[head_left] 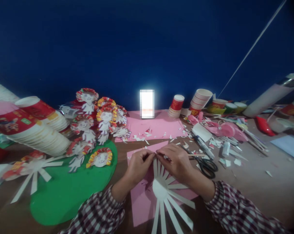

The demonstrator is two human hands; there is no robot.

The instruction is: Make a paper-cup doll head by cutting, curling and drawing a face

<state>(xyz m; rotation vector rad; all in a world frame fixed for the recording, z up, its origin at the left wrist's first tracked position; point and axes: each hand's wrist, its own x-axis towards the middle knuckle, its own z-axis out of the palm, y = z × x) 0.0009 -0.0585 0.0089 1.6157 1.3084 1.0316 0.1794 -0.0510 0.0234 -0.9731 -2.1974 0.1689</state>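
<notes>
A white paper cutout with a round middle and several long strips fanning outward lies over a pink sheet. At its far edge my left hand is closed, thumb against fingers, at the tips of the upper strips. Beside it my right hand is also closed in a pinch over the same strips, its fingertips nearly meeting the left ones. The strip ends between the fingertips are mostly hidden. Black-handled scissors lie just right of my right hand.
On the left, paper-doll figures and a green sheet lie near stacked paper cups. Behind are a pink sheet with scraps and a bright pixelated rectangle. To the right are a cutter, more cups and paper scraps.
</notes>
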